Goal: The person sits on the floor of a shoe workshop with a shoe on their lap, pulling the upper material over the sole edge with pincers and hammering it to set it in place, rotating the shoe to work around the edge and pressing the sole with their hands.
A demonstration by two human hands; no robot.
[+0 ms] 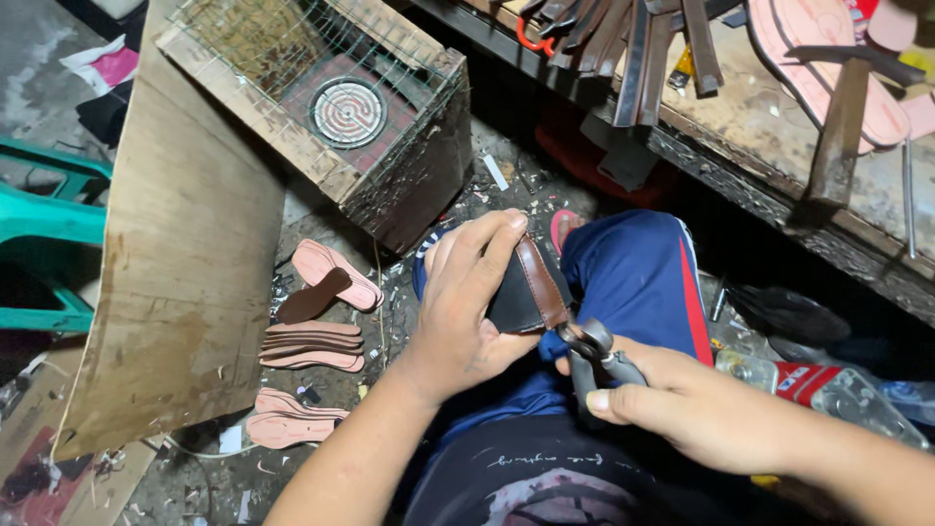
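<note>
Two hands — left hand (466, 312) on strapped sandal (526, 292) (pliers (596, 358) right).

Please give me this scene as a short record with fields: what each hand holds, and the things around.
left hand: grips a dark shoe piece with a brown leather strap across it
right hand: holds metal pincers, jaws at the end of the strap
lap: blue trousers with a red stripe
floor, left: pink insoles in small stacks
behind the insoles: wooden box with wire mesh and a round coil inside
top right: workbench with a hammer
</note>
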